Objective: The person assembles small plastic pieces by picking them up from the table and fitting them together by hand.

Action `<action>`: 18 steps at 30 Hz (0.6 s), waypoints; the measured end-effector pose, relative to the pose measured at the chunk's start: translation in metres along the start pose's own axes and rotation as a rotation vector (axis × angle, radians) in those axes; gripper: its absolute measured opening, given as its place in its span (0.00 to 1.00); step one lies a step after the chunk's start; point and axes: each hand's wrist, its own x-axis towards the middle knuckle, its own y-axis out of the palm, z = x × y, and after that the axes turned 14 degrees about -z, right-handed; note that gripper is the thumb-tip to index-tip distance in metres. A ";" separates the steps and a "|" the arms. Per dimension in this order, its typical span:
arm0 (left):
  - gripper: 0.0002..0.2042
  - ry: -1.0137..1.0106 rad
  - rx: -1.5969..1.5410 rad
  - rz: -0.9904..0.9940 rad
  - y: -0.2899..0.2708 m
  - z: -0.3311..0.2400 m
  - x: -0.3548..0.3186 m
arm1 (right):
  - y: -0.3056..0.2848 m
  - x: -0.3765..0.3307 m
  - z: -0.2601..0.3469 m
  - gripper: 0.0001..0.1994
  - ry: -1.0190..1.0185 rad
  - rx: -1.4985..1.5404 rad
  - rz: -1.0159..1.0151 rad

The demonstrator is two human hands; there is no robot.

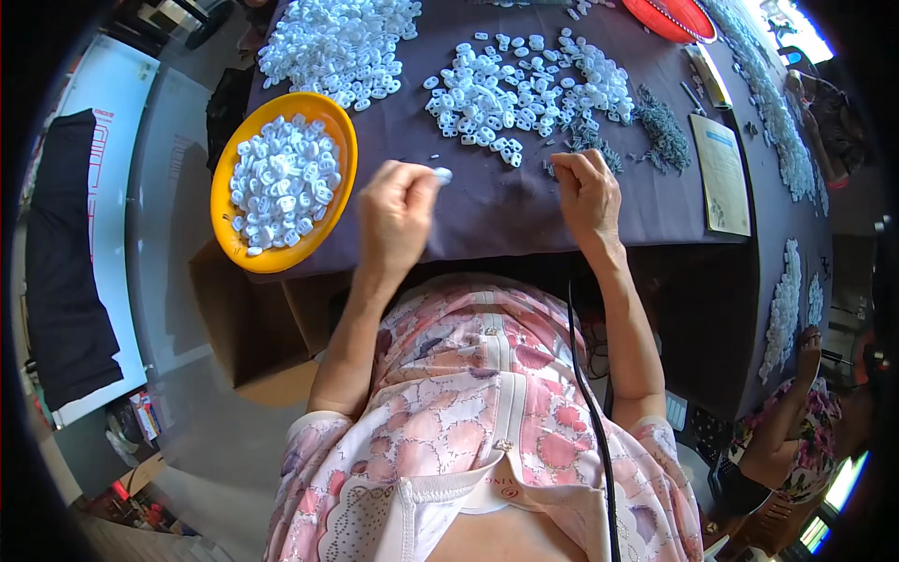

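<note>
My left hand (397, 211) is raised by the table's near edge, its fingers closed on a small white plastic piece (444, 175) that pokes out past the fingertips. To its right, my right hand (590, 192) is closed in a pinch by a scatter of tiny grey parts (586, 139); whatever it may hold is too small or hidden. Beyond both hands spreads a loose pile of white oval plastic pieces with holes (478, 98). An orange-yellow bowl (348, 140) full of similar white pieces stands left of my left hand, at the table edge.
A bigger white heap (337, 42) lies at the far left. Right are a grey heap (663, 131), a booklet (721, 173) and a red basket (670, 19). An open cardboard box (253, 328) sits below the bowl. Another person's arm (791, 407) reaches in at the right.
</note>
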 end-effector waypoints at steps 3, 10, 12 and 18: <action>0.03 -0.050 0.070 -0.180 -0.025 0.022 0.017 | 0.007 0.003 -0.004 0.02 -0.096 -0.122 0.022; 0.05 -0.070 0.438 -0.242 -0.068 0.052 0.037 | 0.013 0.010 0.008 0.05 -0.168 -0.317 0.120; 0.05 -0.019 0.494 -0.266 -0.061 0.040 0.035 | 0.015 0.009 0.006 0.04 -0.197 -0.323 0.124; 0.02 0.191 0.174 -0.033 0.006 0.022 0.014 | 0.018 0.006 0.012 0.03 -0.204 -0.129 0.051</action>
